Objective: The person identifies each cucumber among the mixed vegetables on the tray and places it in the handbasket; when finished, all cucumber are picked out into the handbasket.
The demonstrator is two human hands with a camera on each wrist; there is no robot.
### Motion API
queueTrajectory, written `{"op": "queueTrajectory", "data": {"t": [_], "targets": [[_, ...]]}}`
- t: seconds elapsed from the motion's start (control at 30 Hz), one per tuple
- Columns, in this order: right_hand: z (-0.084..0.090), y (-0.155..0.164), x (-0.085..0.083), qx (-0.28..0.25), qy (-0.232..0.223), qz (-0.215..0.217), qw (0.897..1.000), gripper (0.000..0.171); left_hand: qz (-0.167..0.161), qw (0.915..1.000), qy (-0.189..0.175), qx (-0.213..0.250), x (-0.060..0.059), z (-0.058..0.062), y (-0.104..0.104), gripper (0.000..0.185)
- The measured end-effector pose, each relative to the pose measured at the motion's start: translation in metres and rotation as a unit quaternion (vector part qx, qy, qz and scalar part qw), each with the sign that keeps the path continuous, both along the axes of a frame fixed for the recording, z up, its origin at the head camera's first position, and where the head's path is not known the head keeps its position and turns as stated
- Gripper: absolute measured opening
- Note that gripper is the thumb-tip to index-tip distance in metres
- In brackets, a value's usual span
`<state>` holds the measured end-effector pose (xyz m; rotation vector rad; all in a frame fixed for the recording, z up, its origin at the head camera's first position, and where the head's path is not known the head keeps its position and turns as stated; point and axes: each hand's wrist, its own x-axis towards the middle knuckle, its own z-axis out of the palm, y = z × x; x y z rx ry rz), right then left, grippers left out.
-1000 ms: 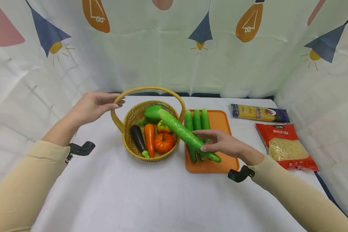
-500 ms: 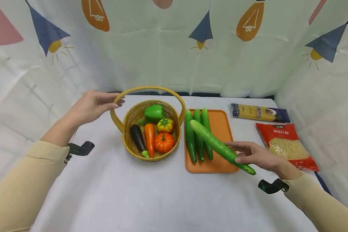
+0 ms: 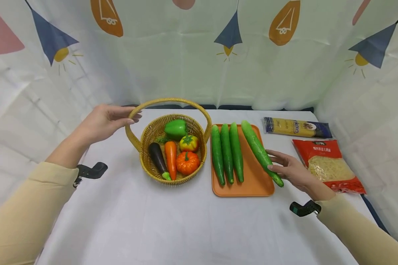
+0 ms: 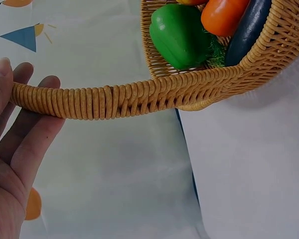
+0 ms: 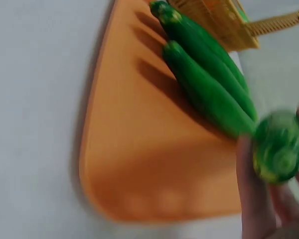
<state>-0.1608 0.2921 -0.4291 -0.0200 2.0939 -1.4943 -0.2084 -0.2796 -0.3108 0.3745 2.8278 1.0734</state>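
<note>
My left hand [image 3: 111, 119] pinches the upper left side of the wicker basket's handle [image 3: 172, 100], thumb on one side and fingers on the other in the left wrist view. The basket [image 3: 144, 162] holds an eggplant [image 3: 157, 158], an orange carrot-like vegetable [image 3: 170, 158], a small pumpkin [image 3: 187, 163], a yellow-red one [image 3: 189, 143] and a green bell pepper [image 3: 175, 129]. Over the right part of the orange tray [image 3: 248, 186], my right hand [image 3: 290, 169] holds a cucumber [image 3: 259, 147] near its lower end. Three more cucumbers [image 3: 227, 154] lie side by side on the tray's left part.
At the right stand-off of the table lie a yellow-and-blue pasta packet [image 3: 296, 128] and a red bag of pasta [image 3: 330, 167]. A printed curtain [image 3: 192, 70] hangs behind and around the white table [image 3: 172, 224].
My right hand has carried the cucumber from over the basket's right edge rightward to the tray's right part, turning it more lengthwise. My left hand stays on the handle.
</note>
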Motion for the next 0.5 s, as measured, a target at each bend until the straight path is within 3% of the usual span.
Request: {"op": "queueTrajectory", "data": {"t": [0.27, 0.5], "targets": [[-0.023, -0.041, -0.014, 0.051, -0.003, -0.089, 0.995, 0.077, -0.002, 0.9999, 0.011, 0.003, 0.001, -0.001, 0.0, 0.042], [-0.033, -0.062, -0.013, 0.065, 0.01, -0.116, 0.991, 0.075, -0.006, 0.9999, 0.012, 0.006, 0.003, 0.001, 0.001, 0.042]]}}
